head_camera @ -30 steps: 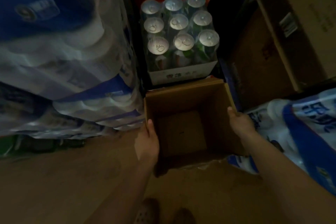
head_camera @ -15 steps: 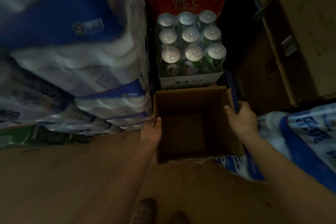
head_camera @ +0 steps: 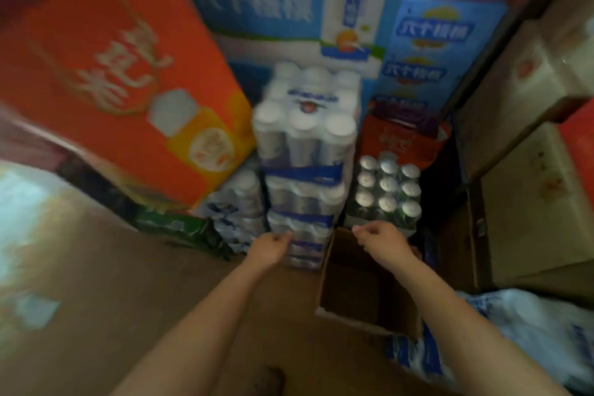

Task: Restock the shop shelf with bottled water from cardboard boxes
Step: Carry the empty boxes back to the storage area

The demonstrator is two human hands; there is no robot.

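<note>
With both hands, the left hand [head_camera: 268, 247] and right hand [head_camera: 382, 239], loosely curled and empty above the empty box [head_camera: 337, 283], the next step is probably gripping the bottle packs [head_camera: 303, 193].

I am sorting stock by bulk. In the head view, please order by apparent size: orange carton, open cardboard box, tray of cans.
1. orange carton, though it is nearer the camera
2. open cardboard box
3. tray of cans

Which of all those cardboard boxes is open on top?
The plain brown cardboard box on the floor below the right hand: its top gapes open and dark inside, while the printed orange and blue cartons stay closed.
</note>
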